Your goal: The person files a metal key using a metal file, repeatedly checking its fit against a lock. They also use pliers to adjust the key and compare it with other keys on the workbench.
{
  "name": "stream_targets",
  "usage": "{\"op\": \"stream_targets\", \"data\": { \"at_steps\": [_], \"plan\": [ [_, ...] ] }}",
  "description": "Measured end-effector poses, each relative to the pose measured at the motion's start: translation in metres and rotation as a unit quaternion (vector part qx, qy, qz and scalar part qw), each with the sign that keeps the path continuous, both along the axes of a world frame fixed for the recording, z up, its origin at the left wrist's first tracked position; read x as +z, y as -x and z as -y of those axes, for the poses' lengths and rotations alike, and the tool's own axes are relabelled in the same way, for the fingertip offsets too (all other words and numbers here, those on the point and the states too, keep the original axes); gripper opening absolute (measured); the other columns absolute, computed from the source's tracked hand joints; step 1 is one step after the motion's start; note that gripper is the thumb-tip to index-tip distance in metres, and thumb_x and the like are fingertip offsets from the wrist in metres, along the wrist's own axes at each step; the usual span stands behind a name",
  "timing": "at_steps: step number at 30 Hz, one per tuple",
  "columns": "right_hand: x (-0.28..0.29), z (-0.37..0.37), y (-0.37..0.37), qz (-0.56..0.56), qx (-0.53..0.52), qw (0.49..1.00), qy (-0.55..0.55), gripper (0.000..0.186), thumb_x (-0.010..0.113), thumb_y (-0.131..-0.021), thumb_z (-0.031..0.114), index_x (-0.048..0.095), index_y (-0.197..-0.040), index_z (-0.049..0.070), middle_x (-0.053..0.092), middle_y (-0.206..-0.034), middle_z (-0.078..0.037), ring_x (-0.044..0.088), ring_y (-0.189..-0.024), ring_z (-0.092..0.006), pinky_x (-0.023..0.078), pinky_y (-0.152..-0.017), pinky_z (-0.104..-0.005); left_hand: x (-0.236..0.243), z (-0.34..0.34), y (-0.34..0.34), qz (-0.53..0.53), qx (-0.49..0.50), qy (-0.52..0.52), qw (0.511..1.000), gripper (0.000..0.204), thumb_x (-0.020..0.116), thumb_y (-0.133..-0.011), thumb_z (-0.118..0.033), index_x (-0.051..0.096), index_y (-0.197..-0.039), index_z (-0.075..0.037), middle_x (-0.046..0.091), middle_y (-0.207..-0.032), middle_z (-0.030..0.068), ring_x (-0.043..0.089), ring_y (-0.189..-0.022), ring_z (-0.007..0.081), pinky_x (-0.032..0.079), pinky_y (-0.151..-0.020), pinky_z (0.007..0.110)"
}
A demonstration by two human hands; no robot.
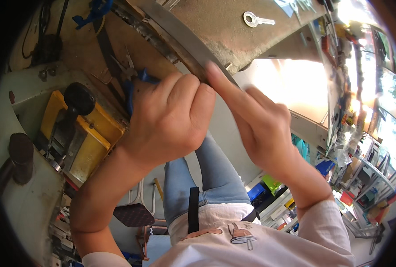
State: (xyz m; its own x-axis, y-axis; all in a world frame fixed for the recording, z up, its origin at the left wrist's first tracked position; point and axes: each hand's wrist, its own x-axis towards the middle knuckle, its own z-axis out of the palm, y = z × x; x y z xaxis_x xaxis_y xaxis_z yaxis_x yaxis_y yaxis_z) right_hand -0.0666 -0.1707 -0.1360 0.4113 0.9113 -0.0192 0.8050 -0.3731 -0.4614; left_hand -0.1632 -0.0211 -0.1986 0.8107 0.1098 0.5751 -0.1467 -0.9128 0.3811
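My left hand (173,111) is closed in a fist at the bench edge, its knuckles up. Whatever its fingers pinch is hidden. Beside it, my right hand (262,120) is curled with the index finger stretched along a long flat grey metal bar, which looks like a file (187,40). The bar slants up and left from that hand, and its near end disappears under the fingers. My two hands meet at the left thumb and right fingertip. Blue-handled pliers (130,80) lie just beyond my left hand. A silver key (257,19) rests on the brown bench top (224,31).
To the left stands a key-cutting-like machine with yellow parts (89,151), a black knob (79,99) and a dark lever (20,158). Several more keys (300,5) lie at the top right. A stool (134,214) stands below, and crowded shelves (376,178) are at the right.
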Motion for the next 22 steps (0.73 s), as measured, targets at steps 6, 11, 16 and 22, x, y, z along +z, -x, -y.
{"op": "stream_targets", "data": {
  "at_steps": [6,11,16,22],
  "plan": [
    [0.002,0.036,0.004,-0.014,-0.029,0.999,-0.002,0.069,0.060,-0.068,-0.006,0.053,-0.132,0.020,0.034,-0.059,-0.005,0.036,-0.042,-0.0188,0.034,-0.039,-0.0325,0.003,-0.004,-0.001,-0.007,-0.034,0.005,0.999,0.013,0.055,-0.064,-0.006,0.043,-0.066,-0.007,0.036,-0.063,0.0036,0.044,-0.055,0.0177,0.034,-0.042,0.029],
    [0.000,0.001,-0.003,-0.020,-0.029,0.999,-0.028,0.067,0.059,-0.069,-0.010,0.055,-0.131,0.017,0.035,-0.059,-0.005,0.036,-0.043,-0.0194,0.036,-0.041,-0.0327,0.002,-0.004,-0.002,0.005,-0.031,-0.007,0.999,0.012,0.056,-0.065,-0.005,0.044,-0.066,-0.006,0.036,-0.063,0.0038,0.045,-0.055,0.0180,0.035,-0.043,0.029],
    [0.005,0.032,0.001,-0.062,-0.062,0.996,0.000,0.064,0.059,-0.073,-0.010,0.055,-0.131,0.016,0.035,-0.059,-0.006,0.036,-0.044,-0.0208,0.036,-0.041,-0.0327,0.004,-0.005,-0.001,-0.006,-0.039,-0.002,0.999,0.013,0.056,-0.067,-0.005,0.044,-0.065,-0.006,0.036,-0.063,0.0034,0.044,-0.055,0.0174,0.035,-0.042,0.029],
    [0.006,0.005,-0.006,-0.055,-0.038,0.998,0.018,0.064,0.059,-0.073,-0.009,0.053,-0.132,0.016,0.042,-0.060,-0.007,0.045,-0.045,-0.0214,0.041,-0.044,-0.0351,0.003,-0.003,-0.002,0.004,-0.023,0.000,1.000,0.013,0.057,-0.066,-0.006,0.044,-0.065,-0.007,0.036,-0.063,0.0031,0.044,-0.055,0.0173,0.035,-0.043,0.031]
  ]
}}
